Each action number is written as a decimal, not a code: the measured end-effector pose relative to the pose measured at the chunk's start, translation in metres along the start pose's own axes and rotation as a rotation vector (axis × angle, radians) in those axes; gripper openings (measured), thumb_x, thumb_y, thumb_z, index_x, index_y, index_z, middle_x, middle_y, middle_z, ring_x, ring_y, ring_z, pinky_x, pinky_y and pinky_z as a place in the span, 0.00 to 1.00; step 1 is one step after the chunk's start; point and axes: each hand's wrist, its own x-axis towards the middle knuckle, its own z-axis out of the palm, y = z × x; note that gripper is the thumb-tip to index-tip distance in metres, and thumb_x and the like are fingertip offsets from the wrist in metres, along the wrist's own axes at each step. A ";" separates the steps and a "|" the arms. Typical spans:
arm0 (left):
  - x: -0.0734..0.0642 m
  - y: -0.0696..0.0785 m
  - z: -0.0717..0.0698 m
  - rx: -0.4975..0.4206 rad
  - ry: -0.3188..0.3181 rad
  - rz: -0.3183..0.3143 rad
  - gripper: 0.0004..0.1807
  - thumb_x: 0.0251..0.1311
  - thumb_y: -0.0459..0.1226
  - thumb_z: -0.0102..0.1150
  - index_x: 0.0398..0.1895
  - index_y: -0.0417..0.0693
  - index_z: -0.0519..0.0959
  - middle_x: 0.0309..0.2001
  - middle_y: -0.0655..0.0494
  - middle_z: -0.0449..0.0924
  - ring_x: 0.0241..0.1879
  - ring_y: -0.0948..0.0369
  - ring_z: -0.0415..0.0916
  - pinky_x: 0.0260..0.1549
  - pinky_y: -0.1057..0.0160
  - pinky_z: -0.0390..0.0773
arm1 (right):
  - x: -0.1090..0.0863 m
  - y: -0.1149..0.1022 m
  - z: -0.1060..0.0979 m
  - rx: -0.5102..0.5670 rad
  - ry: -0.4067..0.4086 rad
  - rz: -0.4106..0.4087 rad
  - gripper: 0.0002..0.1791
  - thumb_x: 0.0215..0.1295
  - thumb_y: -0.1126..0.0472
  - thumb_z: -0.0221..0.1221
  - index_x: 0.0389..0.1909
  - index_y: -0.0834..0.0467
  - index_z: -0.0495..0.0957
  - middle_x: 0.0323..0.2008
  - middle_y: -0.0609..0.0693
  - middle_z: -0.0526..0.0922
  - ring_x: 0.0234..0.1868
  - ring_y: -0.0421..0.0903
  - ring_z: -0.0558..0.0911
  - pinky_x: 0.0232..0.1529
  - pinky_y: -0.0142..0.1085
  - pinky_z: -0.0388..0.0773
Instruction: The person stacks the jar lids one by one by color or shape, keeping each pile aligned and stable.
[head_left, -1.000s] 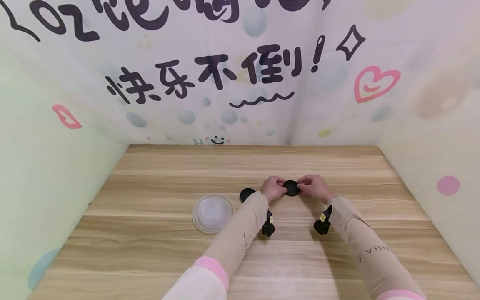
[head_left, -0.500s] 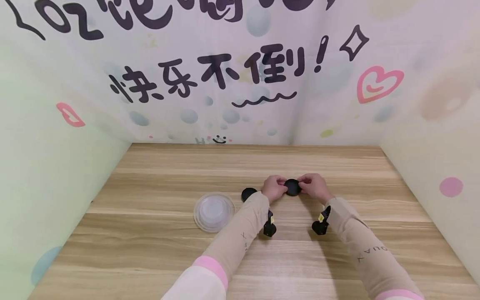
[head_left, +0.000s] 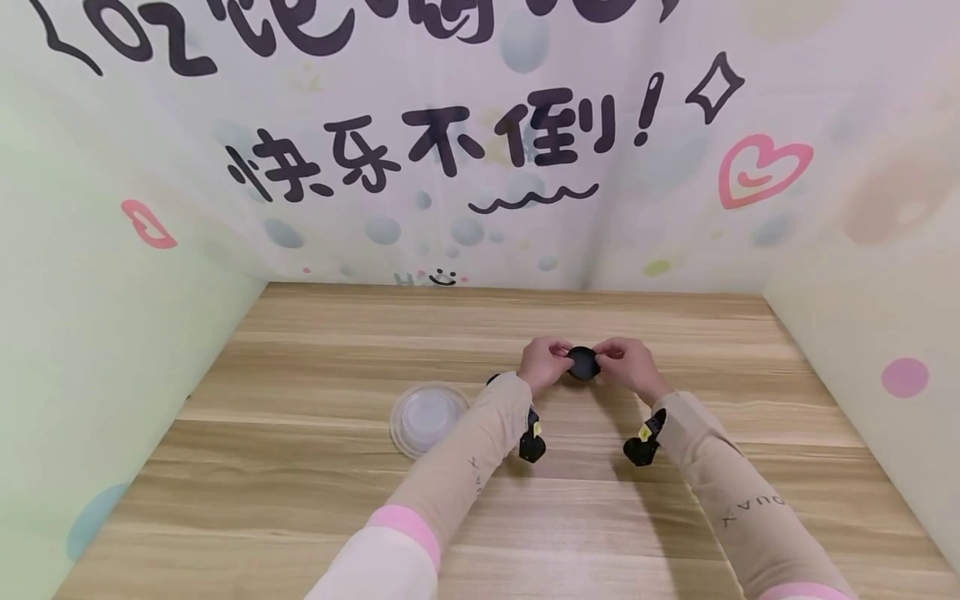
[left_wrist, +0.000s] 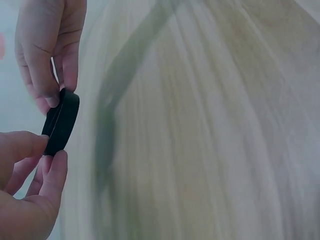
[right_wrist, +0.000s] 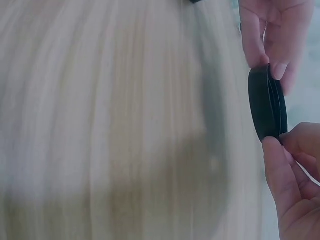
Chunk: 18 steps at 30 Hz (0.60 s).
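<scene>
Both hands hold a small round black disc (head_left: 582,362) just above the wooden table (head_left: 315,467), near its middle. My left hand (head_left: 553,357) pinches its left edge and my right hand (head_left: 611,357) pinches its right edge. In the left wrist view the disc (left_wrist: 61,121) stands on edge, with a left finger (left_wrist: 59,161) below it and the right hand (left_wrist: 47,50) above. The right wrist view shows a seam round the disc (right_wrist: 265,102), with the right hand (right_wrist: 280,145) below and the left hand (right_wrist: 270,40) above.
A clear round plastic lid (head_left: 429,417) lies on the table left of my left forearm. A second black disc (head_left: 492,380) peeks out behind that forearm. Printed fabric walls (head_left: 480,167) enclose the table at the back and both sides.
Both hands have carried the disc slightly up and away from me. My left forearm now hides more of the second black disc.
</scene>
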 end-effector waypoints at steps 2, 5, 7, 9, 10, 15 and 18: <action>0.000 0.001 -0.005 -0.005 -0.011 -0.002 0.12 0.45 0.26 0.59 0.37 0.39 0.80 0.30 0.50 0.79 0.31 0.63 0.75 0.29 0.75 0.72 | 0.001 -0.004 0.002 0.024 -0.002 -0.004 0.11 0.58 0.69 0.53 0.41 0.70 0.75 0.37 0.65 0.77 0.34 0.49 0.78 0.33 0.38 0.79; 0.001 0.000 -0.012 -0.031 -0.028 -0.005 0.13 0.45 0.24 0.56 0.37 0.37 0.79 0.30 0.49 0.79 0.30 0.64 0.74 0.26 0.75 0.73 | 0.002 -0.008 0.006 0.066 -0.002 -0.021 0.11 0.57 0.71 0.52 0.40 0.73 0.74 0.37 0.66 0.77 0.34 0.50 0.78 0.36 0.43 0.78; 0.001 0.000 -0.017 -0.048 -0.041 -0.010 0.14 0.44 0.23 0.55 0.38 0.36 0.79 0.30 0.48 0.78 0.28 0.64 0.74 0.24 0.75 0.74 | 0.003 -0.010 0.009 0.090 0.001 -0.028 0.11 0.57 0.71 0.53 0.40 0.73 0.74 0.36 0.66 0.77 0.34 0.49 0.78 0.37 0.44 0.78; 0.001 0.000 -0.023 -0.052 -0.051 -0.013 0.14 0.44 0.22 0.54 0.38 0.36 0.79 0.30 0.47 0.78 0.28 0.62 0.74 0.23 0.73 0.75 | 0.005 -0.012 0.012 0.108 0.000 -0.034 0.11 0.57 0.72 0.53 0.40 0.73 0.74 0.36 0.66 0.78 0.34 0.49 0.78 0.37 0.44 0.78; 0.001 0.001 -0.026 -0.047 -0.057 -0.014 0.14 0.45 0.22 0.54 0.38 0.36 0.79 0.30 0.47 0.78 0.28 0.62 0.74 0.23 0.73 0.75 | 0.005 -0.013 0.013 0.118 -0.004 -0.037 0.11 0.57 0.72 0.53 0.40 0.74 0.73 0.36 0.67 0.77 0.34 0.48 0.78 0.37 0.44 0.78; 0.007 -0.005 -0.040 0.018 -0.094 0.016 0.14 0.43 0.22 0.54 0.35 0.38 0.80 0.30 0.47 0.79 0.30 0.59 0.75 0.26 0.69 0.76 | 0.008 -0.020 0.020 0.160 -0.031 -0.048 0.11 0.57 0.73 0.53 0.40 0.74 0.73 0.36 0.67 0.77 0.34 0.48 0.77 0.37 0.45 0.78; 0.030 -0.035 -0.039 0.027 -0.123 0.077 0.13 0.41 0.24 0.54 0.32 0.42 0.80 0.26 0.52 0.78 0.28 0.62 0.74 0.23 0.70 0.76 | 0.008 -0.026 0.025 0.173 -0.055 -0.052 0.11 0.57 0.73 0.53 0.41 0.74 0.73 0.37 0.67 0.77 0.34 0.48 0.77 0.38 0.46 0.77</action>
